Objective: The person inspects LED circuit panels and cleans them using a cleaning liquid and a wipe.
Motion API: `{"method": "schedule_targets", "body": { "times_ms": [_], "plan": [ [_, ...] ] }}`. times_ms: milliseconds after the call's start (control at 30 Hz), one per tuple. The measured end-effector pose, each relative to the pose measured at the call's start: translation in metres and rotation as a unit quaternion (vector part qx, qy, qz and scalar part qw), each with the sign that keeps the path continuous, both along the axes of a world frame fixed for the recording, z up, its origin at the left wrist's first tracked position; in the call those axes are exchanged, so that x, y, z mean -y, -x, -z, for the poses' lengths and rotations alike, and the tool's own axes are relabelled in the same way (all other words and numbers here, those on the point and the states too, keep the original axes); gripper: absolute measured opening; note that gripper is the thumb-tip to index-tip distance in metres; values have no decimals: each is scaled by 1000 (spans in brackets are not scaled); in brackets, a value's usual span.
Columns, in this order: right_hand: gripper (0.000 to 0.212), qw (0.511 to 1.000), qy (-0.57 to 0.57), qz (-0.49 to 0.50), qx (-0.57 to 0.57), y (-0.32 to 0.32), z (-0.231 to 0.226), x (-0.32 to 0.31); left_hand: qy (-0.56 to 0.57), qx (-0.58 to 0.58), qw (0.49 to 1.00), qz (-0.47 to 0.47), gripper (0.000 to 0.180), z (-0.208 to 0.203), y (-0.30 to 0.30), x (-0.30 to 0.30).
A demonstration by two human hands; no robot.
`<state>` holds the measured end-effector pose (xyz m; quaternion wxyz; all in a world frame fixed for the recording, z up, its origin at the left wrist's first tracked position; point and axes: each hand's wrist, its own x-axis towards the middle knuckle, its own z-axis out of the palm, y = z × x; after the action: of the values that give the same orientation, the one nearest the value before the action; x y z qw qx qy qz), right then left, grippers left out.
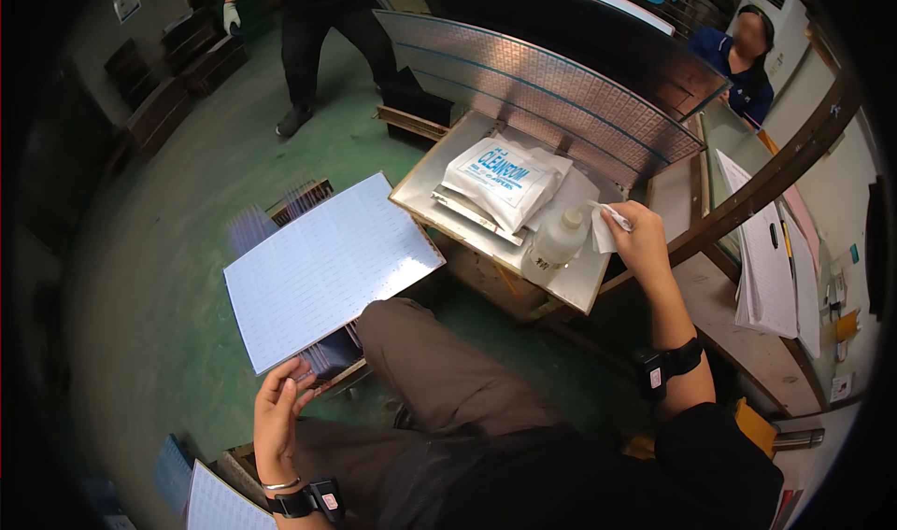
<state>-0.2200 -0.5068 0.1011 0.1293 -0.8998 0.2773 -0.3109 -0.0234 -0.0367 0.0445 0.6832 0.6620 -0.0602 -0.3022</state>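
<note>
Pinching a white wipe (603, 236) beside the plastic bottle (559, 240), the right hand (642, 238) faces the tabletop (586, 289); the left hand (279, 407), fingers loosely spread, adjoins the white panel (327, 264).

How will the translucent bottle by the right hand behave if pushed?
The translucent bottle could slide at a low push, since the tabletop looks smooth and shiny. Pushed near its cap, it may tip: it stands upright. Its walls look like plastic, so they might give when squeezed. Fill level isn't clear.
</note>
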Motion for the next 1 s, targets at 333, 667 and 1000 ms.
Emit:
{"method": "schedule_targets", "body": {
  "times_ms": [333,667,1000],
  "plan": [
    [15,997,-56,-3,-45,2,-3,-7,113,-187,918,-332,50,126,-54,-82],
    [25,987,-115,13,-115,11,-25,4,56,-273,857,-434,48,214,-105,-77],
    [21,980,-186,-68,17,-70,-49,-46,64,-272,786,-552,42,299,-140,-95]
  ]
}}
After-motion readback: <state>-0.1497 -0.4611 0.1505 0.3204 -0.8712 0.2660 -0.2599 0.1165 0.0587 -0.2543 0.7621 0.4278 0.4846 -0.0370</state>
